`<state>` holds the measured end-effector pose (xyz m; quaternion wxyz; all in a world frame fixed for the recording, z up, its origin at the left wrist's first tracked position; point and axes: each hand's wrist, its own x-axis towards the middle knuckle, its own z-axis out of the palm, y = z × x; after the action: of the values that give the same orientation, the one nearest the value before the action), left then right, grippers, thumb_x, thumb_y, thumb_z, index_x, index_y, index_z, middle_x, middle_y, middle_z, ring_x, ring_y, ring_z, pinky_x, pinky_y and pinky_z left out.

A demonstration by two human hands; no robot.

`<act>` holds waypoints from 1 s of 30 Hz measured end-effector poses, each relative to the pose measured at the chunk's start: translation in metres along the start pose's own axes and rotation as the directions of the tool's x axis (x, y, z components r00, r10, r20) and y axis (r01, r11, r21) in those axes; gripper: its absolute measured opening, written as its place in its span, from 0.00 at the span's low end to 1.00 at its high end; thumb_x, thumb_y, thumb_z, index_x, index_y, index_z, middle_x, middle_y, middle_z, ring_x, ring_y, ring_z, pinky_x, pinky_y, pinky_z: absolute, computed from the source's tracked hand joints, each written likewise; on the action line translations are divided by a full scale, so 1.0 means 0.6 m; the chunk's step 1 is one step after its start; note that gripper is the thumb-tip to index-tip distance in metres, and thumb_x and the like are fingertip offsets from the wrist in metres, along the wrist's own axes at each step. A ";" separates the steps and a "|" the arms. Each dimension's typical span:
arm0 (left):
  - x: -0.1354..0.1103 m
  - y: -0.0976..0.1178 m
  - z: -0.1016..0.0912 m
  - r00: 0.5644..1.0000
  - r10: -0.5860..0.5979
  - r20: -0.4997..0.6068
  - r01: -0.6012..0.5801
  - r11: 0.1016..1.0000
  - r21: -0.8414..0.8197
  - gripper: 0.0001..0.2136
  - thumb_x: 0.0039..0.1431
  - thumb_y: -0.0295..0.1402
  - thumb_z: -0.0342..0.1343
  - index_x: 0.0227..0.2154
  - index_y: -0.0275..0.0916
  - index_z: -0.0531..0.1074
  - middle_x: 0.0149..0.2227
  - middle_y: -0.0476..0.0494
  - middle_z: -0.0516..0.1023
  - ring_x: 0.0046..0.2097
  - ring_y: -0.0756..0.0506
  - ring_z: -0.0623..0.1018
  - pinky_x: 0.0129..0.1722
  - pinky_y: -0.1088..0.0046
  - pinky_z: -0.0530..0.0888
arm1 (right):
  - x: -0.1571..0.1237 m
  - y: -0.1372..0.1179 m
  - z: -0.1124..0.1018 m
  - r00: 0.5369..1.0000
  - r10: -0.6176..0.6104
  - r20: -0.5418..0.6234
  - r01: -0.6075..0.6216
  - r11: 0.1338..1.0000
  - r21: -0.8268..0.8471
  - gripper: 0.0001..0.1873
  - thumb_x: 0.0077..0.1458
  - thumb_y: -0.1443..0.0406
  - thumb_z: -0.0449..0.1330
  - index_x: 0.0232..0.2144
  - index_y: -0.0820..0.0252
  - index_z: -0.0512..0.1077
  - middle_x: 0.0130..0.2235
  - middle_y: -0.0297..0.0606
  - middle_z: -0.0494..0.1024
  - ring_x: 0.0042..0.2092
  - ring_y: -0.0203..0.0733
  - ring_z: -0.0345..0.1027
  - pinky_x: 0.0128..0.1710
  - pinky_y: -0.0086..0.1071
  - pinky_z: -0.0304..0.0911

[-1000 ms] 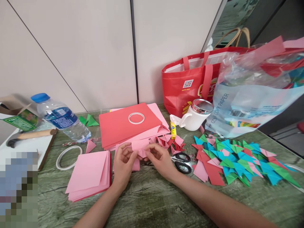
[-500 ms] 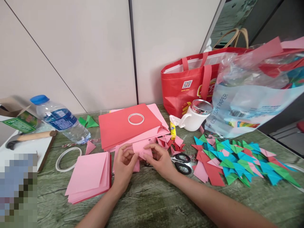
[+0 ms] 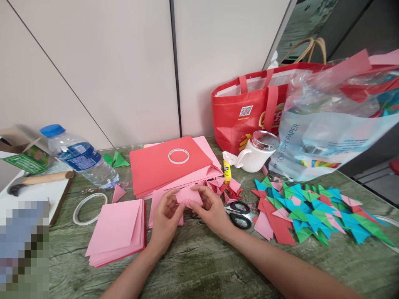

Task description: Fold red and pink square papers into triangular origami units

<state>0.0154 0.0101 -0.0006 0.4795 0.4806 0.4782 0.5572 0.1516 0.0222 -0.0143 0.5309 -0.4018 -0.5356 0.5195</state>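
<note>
"Where is the small pink paper point(image 3: 188, 195) held?"

"Up between the two hands. One side is pinched by the left hand point(image 3: 166, 215), and the other side is pinched by the right hand point(image 3: 212, 209)."

"How are the fingers placed?"

"They are curled around the far side of the paper. The thumbs are put at its near edge, close together. Whether the thumb tips touch cannot be told."

"Is anything seen by the left hand?"

"Yes, a stack of pink squares point(image 3: 114, 227) is set on the table point(image 3: 187, 265), just to its left. Some flat pink sheets point(image 3: 155, 207) are partly hidden by that hand."

"And by the right hand?"

"Scissors point(image 3: 240, 221) with black handles are laid near it. Folded pink and red bits point(image 3: 233, 192) are seen past it, and a big pile of bright folded papers point(image 3: 311, 207) is spread farther right."

"What is found beyond the paper?"

"A big red sheet point(image 3: 152, 166), with a white ring point(image 3: 178, 162) laid on top."
</note>
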 end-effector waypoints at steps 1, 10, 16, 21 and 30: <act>0.000 0.001 0.000 1.000 -0.004 0.000 0.004 1.000 -0.016 0.18 0.47 0.31 0.60 0.42 0.39 0.66 0.36 0.45 0.77 0.41 0.46 0.77 0.42 0.69 0.73 | 0.000 0.000 0.000 1.000 0.004 0.001 -0.004 1.000 0.019 0.16 0.49 0.65 0.60 0.42 0.56 0.65 0.41 0.39 0.71 0.40 0.42 0.68 0.32 0.30 0.67; 0.000 0.001 -0.001 0.999 -0.044 0.022 0.045 0.996 -0.073 0.13 0.47 0.30 0.60 0.36 0.39 0.65 0.30 0.50 0.76 0.24 0.51 0.77 0.26 0.75 0.75 | 0.001 0.004 0.000 1.000 0.012 0.010 -0.012 0.999 0.049 0.22 0.48 0.69 0.60 0.45 0.56 0.59 0.35 0.36 0.74 0.37 0.40 0.70 0.33 0.31 0.67; 0.000 -0.001 -0.001 0.999 -0.023 -0.040 0.021 0.998 -0.054 0.15 0.45 0.30 0.61 0.37 0.40 0.65 0.34 0.48 0.75 0.29 0.49 0.78 0.27 0.74 0.75 | 0.003 0.004 0.002 0.998 0.066 0.009 -0.066 0.997 0.037 0.16 0.47 0.66 0.61 0.40 0.57 0.65 0.37 0.39 0.74 0.37 0.41 0.70 0.29 0.30 0.68; 0.001 -0.007 -0.009 0.998 0.058 -0.024 -0.057 0.996 0.062 0.09 0.47 0.30 0.60 0.34 0.39 0.72 0.36 0.45 0.76 0.38 0.45 0.76 0.38 0.69 0.74 | 0.003 0.001 -0.001 0.998 -0.026 0.050 0.026 1.000 0.005 0.04 0.48 0.66 0.61 0.31 0.58 0.72 0.32 0.36 0.73 0.31 0.38 0.69 0.27 0.31 0.68; 0.001 -0.010 -0.014 0.980 0.196 0.036 -0.199 0.974 0.112 0.07 0.45 0.26 0.61 0.28 0.44 0.78 0.40 0.44 0.75 0.46 0.43 0.73 0.44 0.68 0.70 | 0.003 -0.006 -0.005 0.955 -0.295 -0.007 0.294 0.953 -0.070 0.13 0.44 0.75 0.61 0.31 0.54 0.75 0.39 0.39 0.71 0.43 0.43 0.67 0.41 0.37 0.64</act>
<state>0.0074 0.0103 -0.0073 0.3991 0.5594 0.4536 0.5675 0.1546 0.0237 -0.0107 0.5930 -0.3397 -0.6022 0.4127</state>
